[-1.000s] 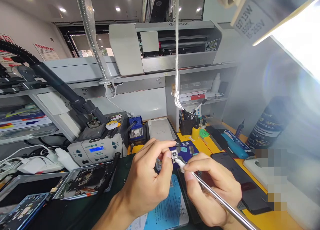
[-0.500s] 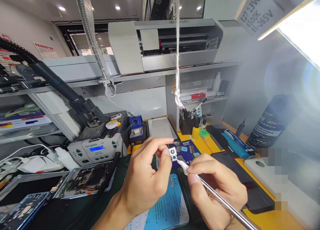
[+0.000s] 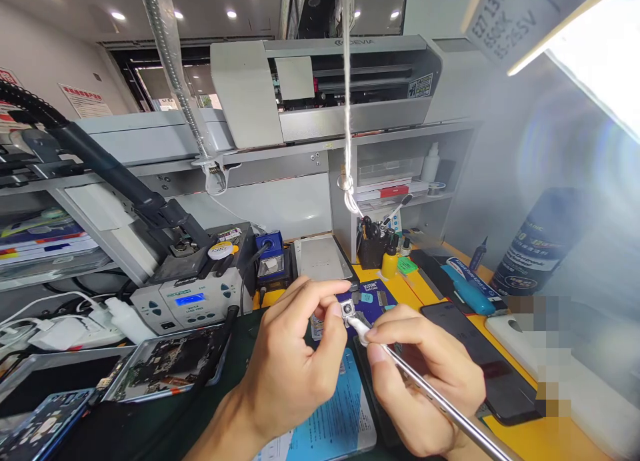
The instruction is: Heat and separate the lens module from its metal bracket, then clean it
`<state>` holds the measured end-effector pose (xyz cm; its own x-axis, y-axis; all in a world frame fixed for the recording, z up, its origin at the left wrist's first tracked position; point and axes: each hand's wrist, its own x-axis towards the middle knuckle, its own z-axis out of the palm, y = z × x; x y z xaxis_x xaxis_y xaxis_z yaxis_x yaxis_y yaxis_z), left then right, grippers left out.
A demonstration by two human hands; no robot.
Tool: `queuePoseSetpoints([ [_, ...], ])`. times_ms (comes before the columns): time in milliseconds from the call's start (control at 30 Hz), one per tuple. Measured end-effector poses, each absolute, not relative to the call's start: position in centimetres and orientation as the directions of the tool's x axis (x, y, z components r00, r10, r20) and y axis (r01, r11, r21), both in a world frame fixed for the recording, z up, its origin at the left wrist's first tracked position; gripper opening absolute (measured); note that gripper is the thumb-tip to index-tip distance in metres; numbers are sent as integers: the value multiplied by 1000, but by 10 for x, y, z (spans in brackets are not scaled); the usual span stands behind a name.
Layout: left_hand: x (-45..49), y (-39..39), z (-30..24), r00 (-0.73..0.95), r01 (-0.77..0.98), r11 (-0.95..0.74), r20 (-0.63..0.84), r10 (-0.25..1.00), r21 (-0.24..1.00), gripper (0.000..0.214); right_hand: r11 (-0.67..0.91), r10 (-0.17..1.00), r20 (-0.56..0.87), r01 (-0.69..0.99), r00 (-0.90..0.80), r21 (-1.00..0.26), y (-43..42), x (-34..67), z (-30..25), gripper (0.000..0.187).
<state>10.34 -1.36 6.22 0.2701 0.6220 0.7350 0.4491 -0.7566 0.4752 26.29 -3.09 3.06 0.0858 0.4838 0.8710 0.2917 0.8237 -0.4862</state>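
My left hand (image 3: 295, 354) pinches a small phone camera module (image 3: 347, 307) between thumb and fingers, with the lens side showing. From the right, my right hand (image 3: 425, 381) grips a slim silver metal rod (image 3: 435, 397) whose end is wrapped in soft white material (image 3: 358, 329). That white tip touches the lower part of the module and covers its second lens. Below both hands lies a blue printed packet (image 3: 345, 407) on the dark mat.
Opened phones (image 3: 170, 357) lie at the left beside a grey soldering station (image 3: 187, 301). A dark phone (image 3: 480, 361) rests at the right, near a spray can (image 3: 535, 244). A pen holder (image 3: 373, 251) and yellow bottle (image 3: 389, 262) stand behind. A white cord (image 3: 347, 114) hangs ahead.
The white tip has moved left and up onto the module, hiding the lower lens that showed before. My right hand has shifted slightly left; my left hand keeps its pinch.
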Motion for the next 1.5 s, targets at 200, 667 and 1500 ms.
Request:
queuePoseSetpoints([
  [200, 105, -11, 61, 273, 439, -783, 765, 584, 441, 27, 821, 489, 867, 288, 90, -493, -30, 266, 32, 21],
  [667, 104, -11, 60, 280, 425, -787, 763, 583, 446, 30, 813, 496, 862, 292, 104, -503, -29, 265, 31, 20],
  [1500, 104, -12, 60, 238, 466, -756, 758, 608, 460, 26, 816, 479, 871, 312, 107, -487, -30, 264, 32, 19],
])
